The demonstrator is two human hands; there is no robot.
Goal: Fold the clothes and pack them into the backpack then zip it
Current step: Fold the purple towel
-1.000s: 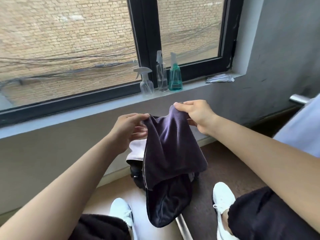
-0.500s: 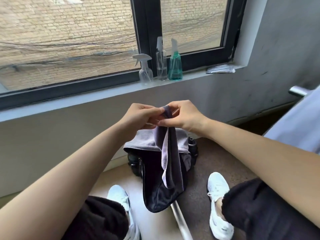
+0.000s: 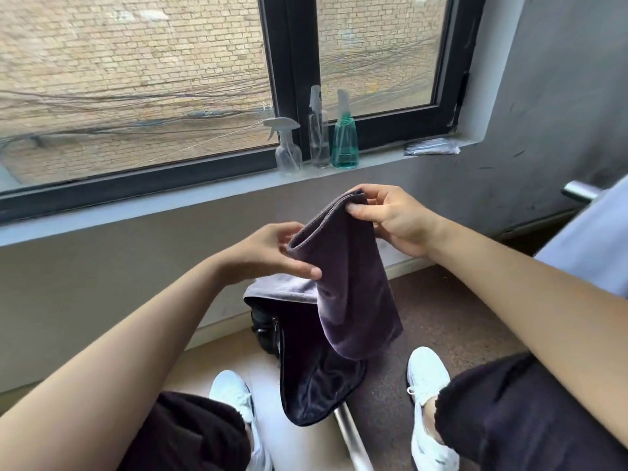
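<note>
- Head view: dark purple cloth (image 3: 343,280) is pinched at its folded top edge by right hand (image 3: 396,220) and left hand (image 3: 272,254).
- It is hung above the backpack (image 3: 306,362) on the floor, likely for straightening before packing.

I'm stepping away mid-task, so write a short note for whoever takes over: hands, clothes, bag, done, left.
Right hand: pinches the top corner of the dark purple cloth.
Left hand: grip on the cloth's folded left edge.
Cloth hangs folded lengthwise above the black backpack on the floor between the feet; a grey cloth lies at its top.
Done: first fold.
Left: finish folding, pack it, zip the backpack.
</note>
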